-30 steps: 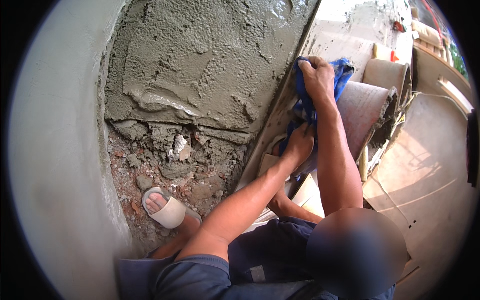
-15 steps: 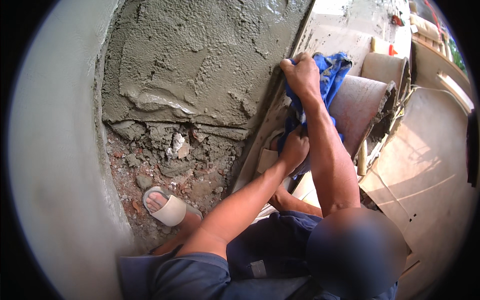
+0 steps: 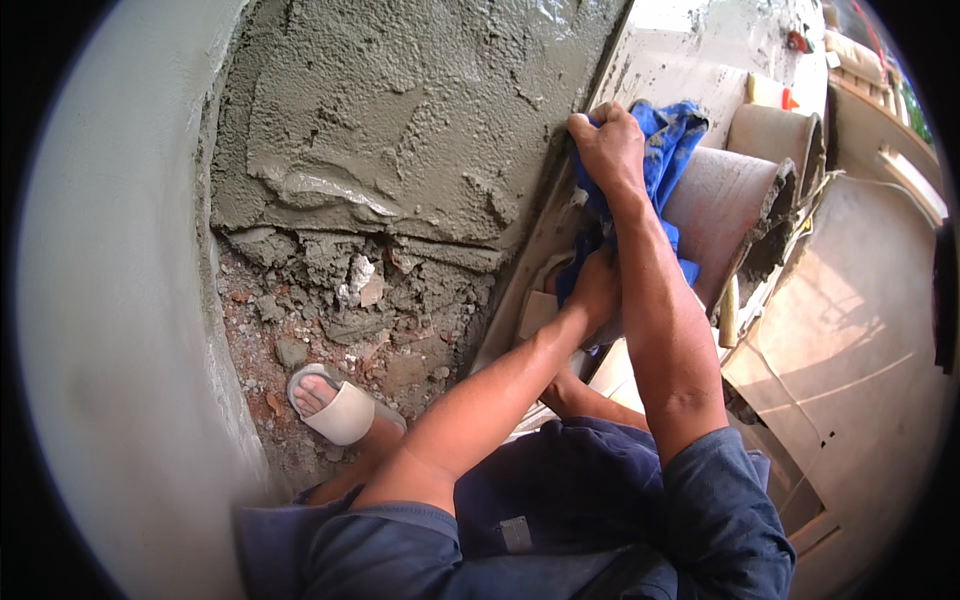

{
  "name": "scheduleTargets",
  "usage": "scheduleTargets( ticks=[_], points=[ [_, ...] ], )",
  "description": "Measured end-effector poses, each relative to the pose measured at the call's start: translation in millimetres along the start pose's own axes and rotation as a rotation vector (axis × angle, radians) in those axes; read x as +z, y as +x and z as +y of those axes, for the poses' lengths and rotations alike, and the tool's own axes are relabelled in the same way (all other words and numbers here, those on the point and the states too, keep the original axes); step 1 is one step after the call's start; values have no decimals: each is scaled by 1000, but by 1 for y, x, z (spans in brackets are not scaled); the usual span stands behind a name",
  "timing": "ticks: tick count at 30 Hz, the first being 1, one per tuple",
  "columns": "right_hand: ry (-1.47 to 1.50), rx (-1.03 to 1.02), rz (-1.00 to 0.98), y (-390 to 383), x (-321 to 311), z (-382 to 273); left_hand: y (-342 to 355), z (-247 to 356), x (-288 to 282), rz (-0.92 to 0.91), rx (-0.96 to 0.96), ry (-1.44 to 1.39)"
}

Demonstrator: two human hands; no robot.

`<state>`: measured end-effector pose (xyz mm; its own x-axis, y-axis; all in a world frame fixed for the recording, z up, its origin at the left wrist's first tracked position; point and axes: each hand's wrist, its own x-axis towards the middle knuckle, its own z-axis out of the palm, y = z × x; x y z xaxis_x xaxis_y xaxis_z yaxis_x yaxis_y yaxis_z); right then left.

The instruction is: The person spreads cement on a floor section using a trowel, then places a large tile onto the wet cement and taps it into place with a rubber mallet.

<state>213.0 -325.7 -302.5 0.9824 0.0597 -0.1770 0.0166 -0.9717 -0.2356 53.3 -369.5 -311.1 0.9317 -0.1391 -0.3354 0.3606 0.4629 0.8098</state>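
My blue cloth (image 3: 668, 150) is lying bunched along the wooden board (image 3: 552, 222), in the upper part of my view at about 1 o'clock from my body. Its long axis is slanting from 1 o'clock to 7 o'clock, and both of my 2 hands are meeting it. My right hand (image 3: 612, 150) is sitting nearer its far end, with loose folds spreading out at 3 o'clock from the knuckles. My left hand (image 3: 598, 280) is tucking in at the near end, at 6 o'clock from the right one.

My right hand is clamping the cloth, fingers curling under and knuckles facing up. My left hand is touching the cloth, but its fingers are hiding behind my right forearm (image 3: 665, 300) and the folds, so I am not able to tell how firmly they are closing. That right forearm is pointing to 11 o'clock; my left forearm (image 3: 480, 385) is slanting to 1 o'clock, and my 2 wrists are lying close together.

A pale bucket (image 3: 725, 190) is resting on its side just beside the cloth, at 4 o'clock from my right hand; wet mortar (image 3: 370, 120) is spreading at 9 o'clock.
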Motion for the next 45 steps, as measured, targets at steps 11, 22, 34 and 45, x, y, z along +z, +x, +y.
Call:
scheduleTargets(
  ticks=[11, 22, 34, 45],
  points=[
    [-6, 96, -106, -24, 4, 1, -5, -71, 30, 41, 608, 1678],
    [61, 143, -266, -76, 4, 17, -42, -58, 17, -399, 758, 1915],
    [-63, 362, -293, -43, -4, -18, -35, 10, -1, -13, -259, -147],
    [-30, 247, -314, -58, -6, -8, -34, -4, 12, -102, 274, 717]
  ],
)
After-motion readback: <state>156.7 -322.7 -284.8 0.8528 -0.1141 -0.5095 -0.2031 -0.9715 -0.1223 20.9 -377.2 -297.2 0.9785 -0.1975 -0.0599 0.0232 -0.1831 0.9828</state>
